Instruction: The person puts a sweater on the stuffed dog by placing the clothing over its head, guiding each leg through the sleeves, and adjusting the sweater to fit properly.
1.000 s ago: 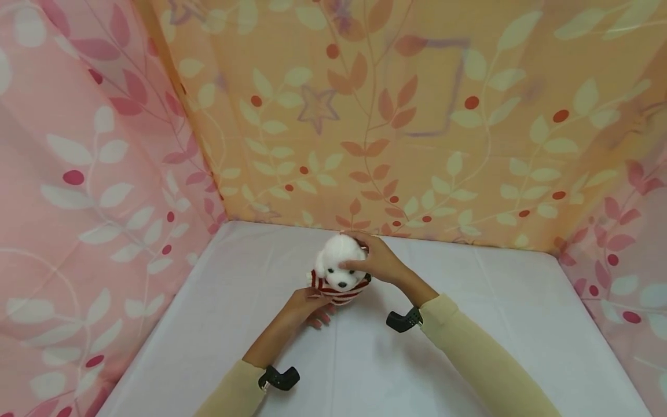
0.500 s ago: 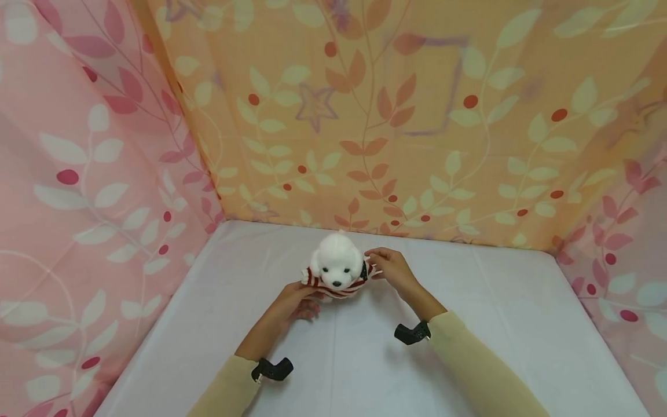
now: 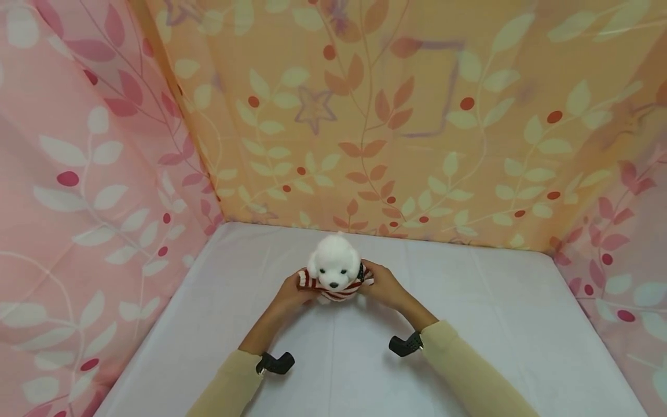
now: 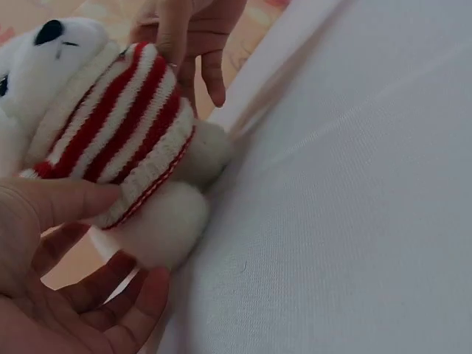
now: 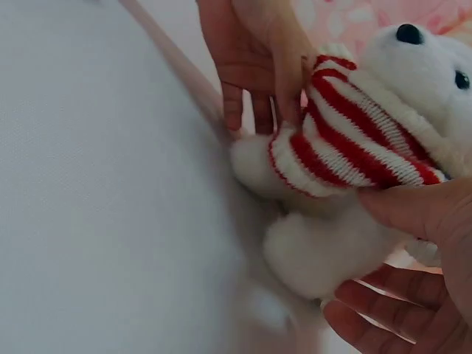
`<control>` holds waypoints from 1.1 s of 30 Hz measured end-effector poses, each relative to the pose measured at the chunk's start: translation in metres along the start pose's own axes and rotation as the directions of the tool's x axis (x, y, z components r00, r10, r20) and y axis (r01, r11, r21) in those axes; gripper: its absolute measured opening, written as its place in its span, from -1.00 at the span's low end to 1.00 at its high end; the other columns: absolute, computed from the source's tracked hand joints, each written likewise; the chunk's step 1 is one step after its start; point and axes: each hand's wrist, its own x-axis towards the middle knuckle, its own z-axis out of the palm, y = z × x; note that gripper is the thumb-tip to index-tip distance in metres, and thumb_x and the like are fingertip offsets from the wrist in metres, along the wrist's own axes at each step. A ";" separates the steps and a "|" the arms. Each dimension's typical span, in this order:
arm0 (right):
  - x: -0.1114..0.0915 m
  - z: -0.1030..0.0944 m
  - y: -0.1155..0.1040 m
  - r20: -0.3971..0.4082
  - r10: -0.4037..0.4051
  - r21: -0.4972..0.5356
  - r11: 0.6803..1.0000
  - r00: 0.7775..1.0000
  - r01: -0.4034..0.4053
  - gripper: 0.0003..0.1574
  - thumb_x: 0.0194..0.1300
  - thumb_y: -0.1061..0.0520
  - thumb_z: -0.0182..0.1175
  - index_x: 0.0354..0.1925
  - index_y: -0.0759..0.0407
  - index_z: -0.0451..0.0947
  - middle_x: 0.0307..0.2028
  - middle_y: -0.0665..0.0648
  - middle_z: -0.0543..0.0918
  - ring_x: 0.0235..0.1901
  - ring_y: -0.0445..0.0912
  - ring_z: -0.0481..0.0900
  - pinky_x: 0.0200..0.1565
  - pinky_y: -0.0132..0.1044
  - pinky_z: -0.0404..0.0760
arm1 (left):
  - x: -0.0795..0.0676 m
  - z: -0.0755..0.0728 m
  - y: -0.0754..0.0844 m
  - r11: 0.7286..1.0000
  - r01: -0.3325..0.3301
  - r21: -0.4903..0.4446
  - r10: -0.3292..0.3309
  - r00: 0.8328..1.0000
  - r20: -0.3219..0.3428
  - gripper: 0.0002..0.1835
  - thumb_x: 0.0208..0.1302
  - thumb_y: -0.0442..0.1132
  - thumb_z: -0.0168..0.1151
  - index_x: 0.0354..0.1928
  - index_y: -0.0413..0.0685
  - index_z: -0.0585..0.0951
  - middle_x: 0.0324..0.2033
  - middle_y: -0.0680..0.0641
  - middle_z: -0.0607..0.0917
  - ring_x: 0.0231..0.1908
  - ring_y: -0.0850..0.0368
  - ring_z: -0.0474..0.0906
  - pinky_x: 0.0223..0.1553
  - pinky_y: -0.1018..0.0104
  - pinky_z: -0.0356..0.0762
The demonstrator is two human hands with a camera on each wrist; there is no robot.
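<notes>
A white plush dog (image 3: 334,258) in a red-and-white striped knit sweater (image 4: 125,118) faces me, upright at the middle of the table's far half. My left hand (image 3: 294,291) holds its side on the left, thumb on the sweater hem and fingers curled below and behind. On the opposite side my right hand (image 3: 383,285) grips the body, its thumb (image 5: 402,210) pressing the sweater's lower edge. Both wrist views show the dog's white feet (image 4: 166,225) down at the white cloth. The dog's back is hidden.
White cloth covers the table (image 3: 484,324). An orange leaf-patterned curtain (image 3: 281,133) hangs behind it, with pink patterned curtains (image 3: 88,231) at both sides. Each wrist wears a black camera mount (image 3: 278,363) over a beige sleeve (image 3: 229,382).
My right hand has left the dog's head, come down its right side and taken hold of the body. The left hand has shifted slightly left and up. The dog's face is now uncovered.
</notes>
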 end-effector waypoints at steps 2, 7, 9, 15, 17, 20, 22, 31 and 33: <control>0.000 0.005 0.000 -0.010 -0.002 0.018 1.000 1.000 0.002 -0.32 0.19 0.12 0.43 0.27 0.12 0.53 -0.13 0.01 0.71 -0.10 -0.07 0.64 -0.05 -0.05 0.61 | 0.004 0.002 -0.001 0.998 -0.040 0.039 0.041 0.999 -0.007 -0.54 0.08 -0.45 0.43 0.08 -0.31 0.60 -0.19 -0.13 0.71 -0.31 0.14 0.57 -0.32 0.30 0.56; -0.002 0.011 0.002 -0.071 -0.002 0.021 1.000 0.997 0.003 -0.01 0.17 0.15 0.46 0.50 0.10 0.29 -0.08 0.11 0.68 -0.17 -0.09 0.61 -0.10 -0.13 0.61 | 0.009 0.005 -0.004 0.989 -0.112 0.095 0.114 0.993 -0.016 -0.47 0.06 -0.47 0.47 0.14 -0.29 0.60 -0.10 -0.15 0.71 -0.21 0.11 0.59 -0.25 0.27 0.57; -0.003 0.010 0.001 -0.090 -0.005 0.013 1.000 0.996 0.006 0.08 0.14 0.19 0.46 0.54 0.08 0.20 -0.04 0.12 0.67 -0.20 -0.09 0.59 -0.14 -0.15 0.60 | 0.010 0.006 -0.005 0.983 -0.144 0.114 0.145 0.989 -0.006 -0.38 0.08 -0.43 0.50 0.24 -0.22 0.56 0.01 -0.16 0.70 -0.10 0.09 0.61 -0.15 0.24 0.58; -0.008 -0.004 -0.004 -0.069 -0.011 0.036 0.999 0.998 0.014 -0.33 0.14 0.26 0.41 0.25 0.14 0.57 -0.05 0.07 0.72 -0.11 -0.09 0.62 -0.05 -0.12 0.59 | 0.007 0.005 0.002 0.976 -0.179 0.122 0.172 0.983 0.068 -0.36 0.10 -0.33 0.53 0.27 -0.13 0.56 0.09 -0.11 0.69 0.03 0.07 0.60 -0.02 0.21 0.56; -0.011 -0.011 -0.006 -0.049 -0.020 0.060 0.998 0.999 0.023 -0.49 0.15 0.26 0.41 0.11 0.12 0.65 -0.11 0.04 0.74 -0.12 -0.11 0.61 -0.05 -0.15 0.59 | 0.004 0.004 0.008 0.981 -0.165 0.099 0.154 0.982 0.106 -0.40 0.09 -0.33 0.54 0.21 -0.18 0.59 0.03 -0.13 0.71 -0.04 0.07 0.62 -0.10 0.20 0.61; -0.018 -0.021 -0.016 0.005 0.007 0.128 0.992 1.000 -0.007 -0.58 0.17 0.29 0.39 0.04 0.14 0.68 -0.14 0.06 0.75 -0.18 -0.10 0.60 -0.13 -0.18 0.62 | -0.001 0.002 0.015 0.991 -0.124 0.046 0.114 0.978 0.174 -0.44 0.12 -0.32 0.53 0.18 -0.24 0.58 -0.04 -0.15 0.73 -0.12 0.07 0.65 -0.19 0.19 0.66; -0.022 -0.025 -0.019 0.044 0.035 0.178 0.983 0.998 -0.043 -0.64 0.20 0.27 0.38 0.01 0.18 0.68 -0.17 0.09 0.74 -0.24 -0.08 0.61 -0.20 -0.17 0.66 | -0.004 0.001 0.020 0.995 -0.100 0.005 0.096 0.970 0.223 -0.45 0.15 -0.32 0.50 0.19 -0.27 0.56 -0.05 -0.17 0.72 -0.12 0.06 0.66 -0.19 0.15 0.68; -0.045 -0.040 -0.028 0.167 0.188 0.323 0.917 0.968 -0.234 -0.69 0.32 0.04 0.38 -0.17 0.28 0.66 -0.41 0.09 0.71 -0.44 0.03 0.67 -0.23 -0.07 0.69 | -0.015 0.007 0.038 0.983 0.078 -0.167 -0.012 0.930 0.368 -0.40 0.31 -0.23 0.40 0.28 -0.42 0.44 0.02 -0.21 0.71 -0.14 0.07 0.69 -0.21 0.17 0.68; -0.050 -0.043 -0.030 0.188 0.217 0.360 0.892 0.958 -0.273 -0.68 0.35 0.05 0.36 -0.19 0.32 0.65 -0.45 0.09 0.70 -0.47 -0.03 0.65 -0.25 -0.13 0.69 | -0.017 0.011 0.043 0.976 0.114 -0.187 -0.034 0.922 0.385 -0.39 0.35 -0.20 0.37 0.29 -0.44 0.44 0.01 -0.18 0.72 -0.16 0.07 0.69 -0.23 0.22 0.67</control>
